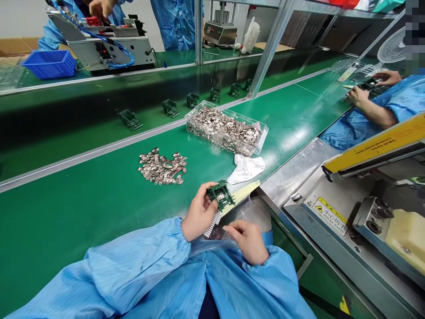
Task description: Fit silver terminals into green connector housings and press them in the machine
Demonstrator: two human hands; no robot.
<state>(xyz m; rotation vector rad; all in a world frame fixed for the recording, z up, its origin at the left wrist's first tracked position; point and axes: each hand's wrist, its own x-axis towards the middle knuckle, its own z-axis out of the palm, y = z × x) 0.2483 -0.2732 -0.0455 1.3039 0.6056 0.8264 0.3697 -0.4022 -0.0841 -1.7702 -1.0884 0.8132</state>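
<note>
My left hand (201,215) grips a small dark green plastic frame (222,195), tilted above the table's front edge. Just below and to the right, my right hand (249,239) has thumb and forefinger pinched together; whatever is between them is too small to make out. A ribbed silvery strip (212,223) and clear plastic film lie under the hands, over my lap. Beyond the frame are a pale yellow strip (245,193) and a crumpled white cloth (247,169). A loose pile of small metal pieces (162,168) lies on the green table (109,195).
A clear plastic box (264,138) full of small metal pieces stands farther back. Several green frames (170,107) line the conveyor behind the metal rail. A machine (358,221) with a hand-injury warning label stands at right. Co-workers' hands (360,94) work at far right and back left.
</note>
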